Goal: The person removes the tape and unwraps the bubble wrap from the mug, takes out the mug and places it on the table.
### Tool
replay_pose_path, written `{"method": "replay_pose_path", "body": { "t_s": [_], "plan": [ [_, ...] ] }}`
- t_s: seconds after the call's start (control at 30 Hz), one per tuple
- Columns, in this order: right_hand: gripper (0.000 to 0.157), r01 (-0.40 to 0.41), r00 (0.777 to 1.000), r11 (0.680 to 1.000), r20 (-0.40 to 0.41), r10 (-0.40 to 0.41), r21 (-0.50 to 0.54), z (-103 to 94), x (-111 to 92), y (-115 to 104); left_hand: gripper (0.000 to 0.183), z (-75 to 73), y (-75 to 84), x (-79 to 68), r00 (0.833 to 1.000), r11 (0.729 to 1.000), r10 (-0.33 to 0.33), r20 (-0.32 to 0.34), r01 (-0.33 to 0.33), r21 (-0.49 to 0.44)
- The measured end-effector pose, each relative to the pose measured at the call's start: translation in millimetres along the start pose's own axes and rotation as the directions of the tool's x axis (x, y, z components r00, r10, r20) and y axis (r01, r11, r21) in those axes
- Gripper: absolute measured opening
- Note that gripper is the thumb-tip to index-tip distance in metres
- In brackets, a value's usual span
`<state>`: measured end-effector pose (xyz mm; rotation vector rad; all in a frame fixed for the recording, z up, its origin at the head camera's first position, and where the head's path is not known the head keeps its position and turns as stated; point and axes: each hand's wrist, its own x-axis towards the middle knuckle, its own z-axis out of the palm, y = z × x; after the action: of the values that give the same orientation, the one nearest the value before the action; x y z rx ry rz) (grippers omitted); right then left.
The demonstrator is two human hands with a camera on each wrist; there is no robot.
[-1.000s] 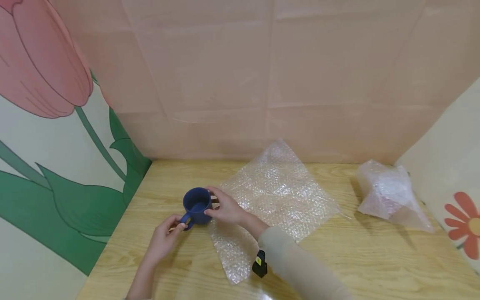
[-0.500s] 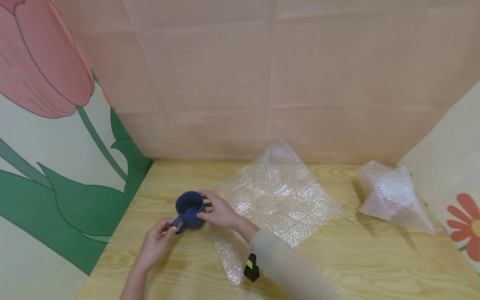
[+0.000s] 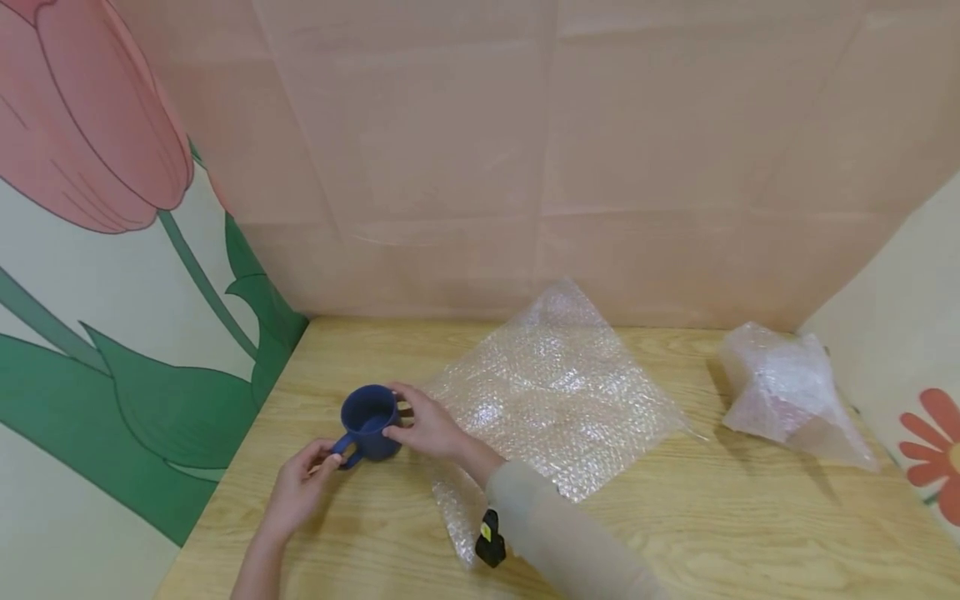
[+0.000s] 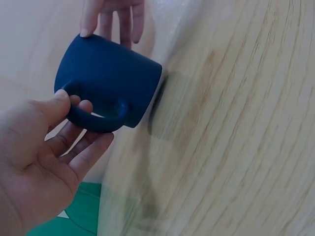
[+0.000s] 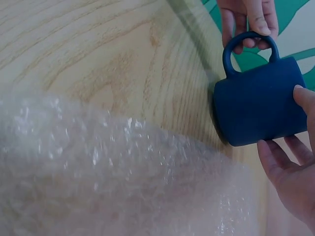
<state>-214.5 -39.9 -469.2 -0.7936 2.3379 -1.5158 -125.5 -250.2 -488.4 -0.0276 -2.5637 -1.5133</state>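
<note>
A dark blue mug (image 3: 375,425) stands upright, mouth up, left of the table's middle in the head view. My left hand (image 3: 300,487) pinches its handle (image 4: 96,122) between thumb and fingers. From the other side my right hand (image 3: 429,422) grips the mug's wall, thumb near the rim and fingers spread around the far side, as the right wrist view also shows. The mug's base sits close over the wood in both wrist views. Just right of the mug lies a flat sheet of bubble wrap (image 3: 555,383), partly hidden under my right forearm.
A bundle wrapped in bubble wrap (image 3: 783,387) rests at the table's right end by the side wall. A pink sheet (image 3: 450,167) hangs behind the wooden table (image 3: 675,525). A panel with a painted tulip (image 3: 112,125) borders the left side.
Both hands have moved the mug left and slightly toward me, away from the bubble wrap. Their hold on handle and wall stays the same. The wrapped bundle has not moved on the table.
</note>
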Motion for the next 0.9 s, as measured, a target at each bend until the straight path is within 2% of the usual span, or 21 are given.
{"method": "replay_pose_path", "body": {
  "t_s": [0.17, 0.37, 0.57, 0.9],
  "plan": [
    [0.066, -0.002, 1.000, 1.000, -0.011, 0.002, 0.018, 6.5, 2.2, 1.7, 0.013, -2.5, -4.1, -0.2, 1.000, 1.000, 0.015, -0.013, -0.015, 0.013],
    [0.063, -0.005, 1.000, 0.999, -0.025, 0.006, 0.041, 11.7, 2.6, 2.7, 0.013, -4.5, -5.9, -0.9, 1.000, 1.000, -0.008, -0.025, 0.008, 0.019],
    [0.062, -0.017, 1.000, 1.000, -0.020, 0.016, -0.012, 12.9, 2.9, 2.9, 0.015, -5.7, -5.8, -0.5, 1.000, 1.000, -0.016, -0.011, 0.016, 0.010],
    [0.060, 0.061, 0.998, 0.991, 0.000, -0.061, -0.118, 12.9, 0.2, 0.4, 0.016, -7.0, -8.6, -3.5, 0.998, 0.999, -0.051, -0.019, 0.052, 0.004]
  ]
}}
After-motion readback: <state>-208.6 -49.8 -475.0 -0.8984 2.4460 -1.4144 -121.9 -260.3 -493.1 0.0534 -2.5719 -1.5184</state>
